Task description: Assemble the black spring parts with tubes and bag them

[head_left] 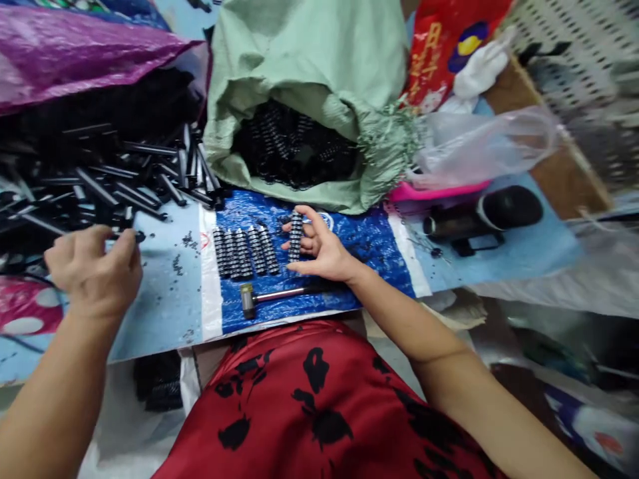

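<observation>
My right hand [319,247] holds a black ribbed spring-like piece [295,237] upright on the blue woven sheet [369,241], fingers curled round it. Just left of it lies a row of several similar ribbed pieces [244,251]. My left hand [94,269] is closed in a pinch at the edge of a heap of black rods [100,179], gripping the end of one rod. A small hammer [269,295] lies below the row, near my right wrist.
A green sack [309,60] full of black springs stands open behind the sheet. A purple bag [74,46] covers the rod heap at left. A clear plastic bag [479,143], a black cylinder [484,214] and red packaging [439,40] sit at right. My red patterned lap [319,406] fills the foreground.
</observation>
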Tool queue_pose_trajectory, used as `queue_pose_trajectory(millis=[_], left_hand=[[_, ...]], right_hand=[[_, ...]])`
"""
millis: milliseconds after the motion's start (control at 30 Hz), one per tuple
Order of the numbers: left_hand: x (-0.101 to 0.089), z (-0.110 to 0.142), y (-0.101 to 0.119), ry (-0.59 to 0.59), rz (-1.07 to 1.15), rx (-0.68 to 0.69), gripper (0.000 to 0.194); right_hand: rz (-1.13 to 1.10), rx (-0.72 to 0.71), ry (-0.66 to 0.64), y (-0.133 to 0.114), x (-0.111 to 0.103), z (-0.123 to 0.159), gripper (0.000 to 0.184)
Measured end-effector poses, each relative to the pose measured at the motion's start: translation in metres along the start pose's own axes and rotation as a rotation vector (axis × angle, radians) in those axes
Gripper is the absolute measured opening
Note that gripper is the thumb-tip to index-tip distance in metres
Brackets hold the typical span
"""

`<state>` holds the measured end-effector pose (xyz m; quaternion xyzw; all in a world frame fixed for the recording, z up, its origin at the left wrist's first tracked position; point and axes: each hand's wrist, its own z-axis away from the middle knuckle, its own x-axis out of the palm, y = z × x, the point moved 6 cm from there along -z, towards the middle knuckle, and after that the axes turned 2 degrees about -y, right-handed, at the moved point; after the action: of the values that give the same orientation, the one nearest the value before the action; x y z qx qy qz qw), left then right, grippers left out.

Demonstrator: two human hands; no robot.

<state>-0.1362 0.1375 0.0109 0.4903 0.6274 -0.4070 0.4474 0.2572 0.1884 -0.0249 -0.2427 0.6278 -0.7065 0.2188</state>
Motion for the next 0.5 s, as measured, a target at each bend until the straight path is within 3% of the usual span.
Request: queue_pose_trajectory(millis=[133,233,333,400,500], left_hand=[[0.006,0.044,0.028,-0.041,0.139,0.124,0.04],[-0.006,0.066,0.042,0.022,0.271,0.14,0.045],[-0.011,0.069,0.038,0.035,0.36,-0.001,0.043],[-0.011,0.065,0.03,0.042,0.362,-0.148,0.042],[-0.01,0.058,0.019,0.041,0.341,-0.29,0.038]], right_hand=[[-0.244,-0.007,-0.037,-0.021,0.001,0.006,0.123],[-0.455,0.047,0.052,-0.029,0.006,0.011,0.09],[-0.552,0.104,0.212,-0.025,0.01,0.014,0.054],[-0.531,0.086,0.281,-0.024,0.011,0.016,0.048],[-0.472,0.017,0.343,-0.027,0.008,0.02,0.054]])
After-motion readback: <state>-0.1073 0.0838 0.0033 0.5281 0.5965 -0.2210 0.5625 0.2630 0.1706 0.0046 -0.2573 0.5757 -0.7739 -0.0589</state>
